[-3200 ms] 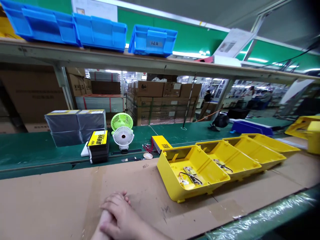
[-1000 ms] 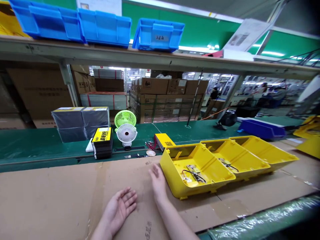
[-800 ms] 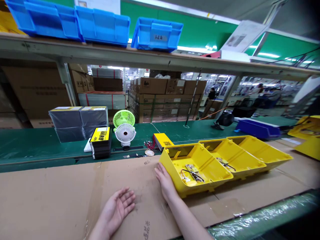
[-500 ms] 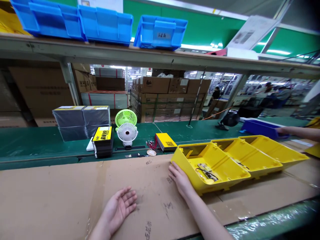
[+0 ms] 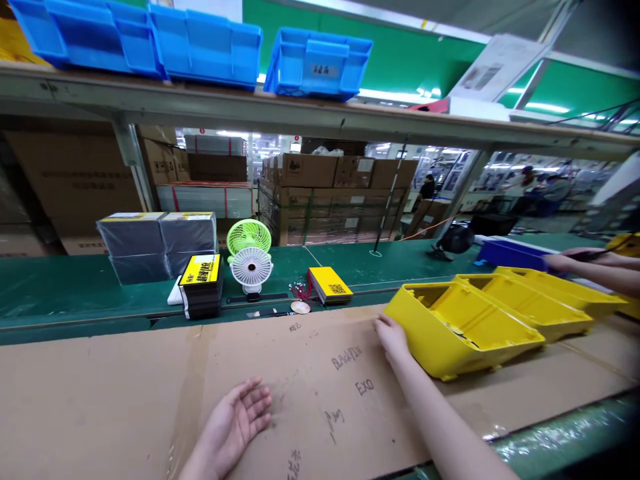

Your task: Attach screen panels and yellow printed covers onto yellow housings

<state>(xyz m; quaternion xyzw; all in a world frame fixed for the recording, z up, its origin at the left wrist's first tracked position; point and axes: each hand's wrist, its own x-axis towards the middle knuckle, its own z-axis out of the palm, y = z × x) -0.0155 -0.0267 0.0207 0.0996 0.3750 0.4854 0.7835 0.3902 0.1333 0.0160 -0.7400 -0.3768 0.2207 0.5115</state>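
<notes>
My right hand rests against the left end of the nearest yellow housing, its fingers partly hidden at the housing's wall. Behind that one, two more yellow housings stand in a row toward the right, open side up. My left hand lies palm up over the cardboard sheet, fingers apart and holding nothing.
Across the green bench stand wrapped grey boxes, a black-and-yellow stack, a white fan, a green fan and a yellow booklet stack. Another person's hands touch a blue bin.
My right hand and the yellow housings have moved to the right, baring handwriting on the cardboard. A second hand of the other person has come into view. My left hand has hardly moved.
</notes>
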